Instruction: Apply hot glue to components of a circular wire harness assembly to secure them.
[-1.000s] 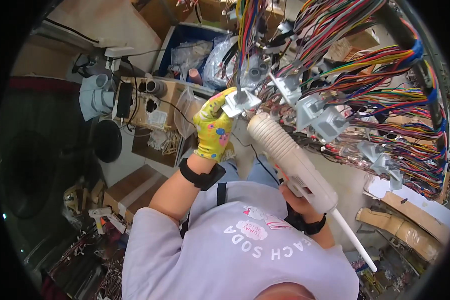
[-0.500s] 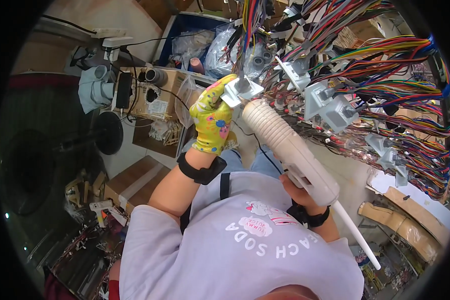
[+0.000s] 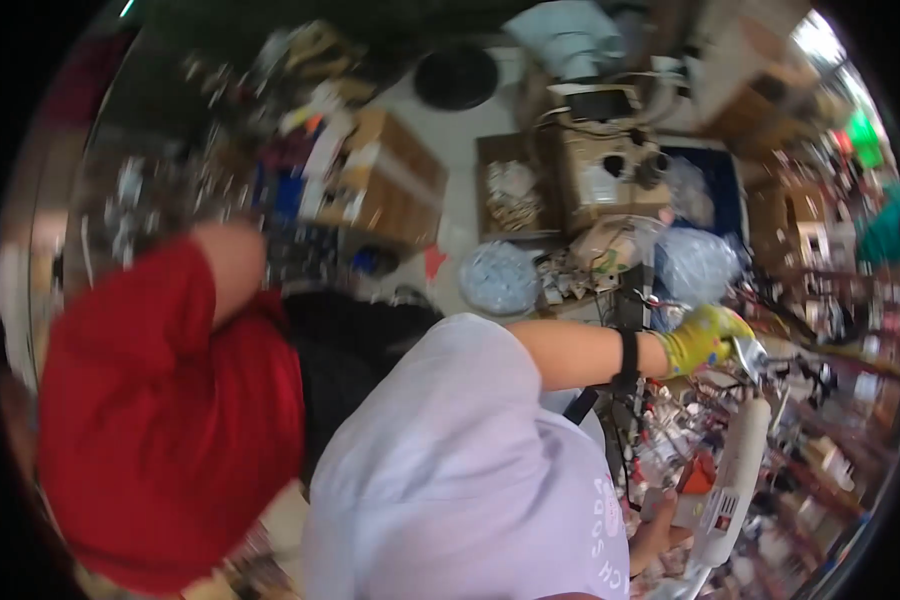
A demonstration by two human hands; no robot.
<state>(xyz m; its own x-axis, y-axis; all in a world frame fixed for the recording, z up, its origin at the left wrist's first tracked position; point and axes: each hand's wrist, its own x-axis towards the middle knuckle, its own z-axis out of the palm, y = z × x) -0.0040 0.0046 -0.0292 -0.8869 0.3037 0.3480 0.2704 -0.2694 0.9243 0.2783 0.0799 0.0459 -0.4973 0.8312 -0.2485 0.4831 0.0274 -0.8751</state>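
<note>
Pale floor runs as strip between boxes. Round black base lies flat at upper end of strip. Taped cardboard box stands along strip's left side; its underside hidden. Open carton sits along right side. Below carton in view, round pale-blue bundle, seemingly plastic-wrapped, rests on floor. Small red scrap lies flat, between taped box and bundle. Outer floor areas too blurred to tell.

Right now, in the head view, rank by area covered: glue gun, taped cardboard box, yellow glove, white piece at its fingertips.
1. Taped cardboard box
2. Glue gun
3. Yellow glove
4. White piece, though blurred
</note>
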